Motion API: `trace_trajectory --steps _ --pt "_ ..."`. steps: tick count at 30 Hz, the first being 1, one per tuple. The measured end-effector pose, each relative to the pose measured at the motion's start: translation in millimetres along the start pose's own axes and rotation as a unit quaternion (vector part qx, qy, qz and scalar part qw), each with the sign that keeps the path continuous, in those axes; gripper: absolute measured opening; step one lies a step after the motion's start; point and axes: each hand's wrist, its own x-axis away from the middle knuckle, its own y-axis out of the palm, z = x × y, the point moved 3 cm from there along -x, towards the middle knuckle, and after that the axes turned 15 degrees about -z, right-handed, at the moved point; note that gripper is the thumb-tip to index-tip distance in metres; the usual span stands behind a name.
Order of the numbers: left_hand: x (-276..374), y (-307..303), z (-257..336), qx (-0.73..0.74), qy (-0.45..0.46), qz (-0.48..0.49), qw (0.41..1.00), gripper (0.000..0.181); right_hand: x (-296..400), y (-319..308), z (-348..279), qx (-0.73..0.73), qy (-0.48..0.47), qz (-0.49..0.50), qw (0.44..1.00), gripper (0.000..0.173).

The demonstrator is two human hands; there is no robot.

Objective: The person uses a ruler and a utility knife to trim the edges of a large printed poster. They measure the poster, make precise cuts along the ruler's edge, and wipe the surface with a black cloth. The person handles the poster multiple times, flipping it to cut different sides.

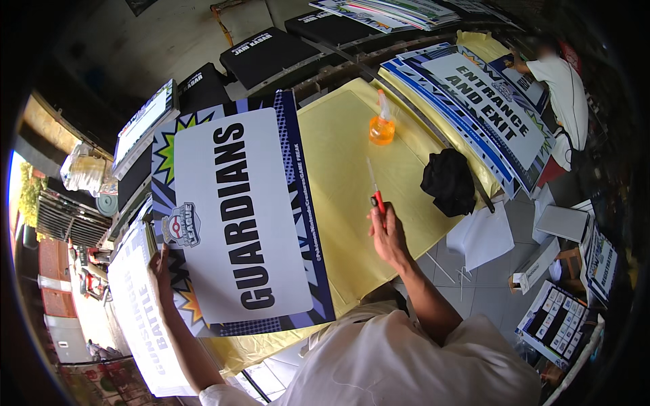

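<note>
My left hand (pixel 161 274) grips the left edge of a large printed sign board (pixel 203 177), which bears bold black lettering on a white panel inside a purple patterned border. The board is tilted over the left part of a table covered in yellow sheeting (pixel 337 203). In my right hand (pixel 390 236) is a red snap-off utility knife (pixel 380 201), its long blade out and pointing away from me over the sheeting. Beyond the blade stands a clear spray bottle (pixel 382 131) of orange liquid with an orange nozzle. A bunched black cloth (pixel 448 182) lies right of the knife.
More printed boards (pixel 487 101) are stacked at the right, where a co-worker (pixel 561 96) leans in. Another stack (pixel 152 325) sits beside my left arm. Black folded items (pixel 269 56) line the far side. Paper sheets (pixel 482 238) and a long box (pixel 538 266) rest on the tiled floor.
</note>
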Motion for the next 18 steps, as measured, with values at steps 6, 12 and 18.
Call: trace_trajectory --steps 6,12,18 --pt "107 76 -53 0.130 -0.124 0.087 0.980 0.047 -5 -136 -5 0.318 -0.080 0.183 0.927 0.039" --pt "147 132 -56 0.030 -0.150 0.128 0.980 0.054 -17 -207 42 0.507 -0.030 0.086 0.857 0.054" --pt "141 131 -78 -0.090 -0.172 0.177 0.965 0.059 -51 -191 65 0.554 0.006 0.015 0.833 0.031"
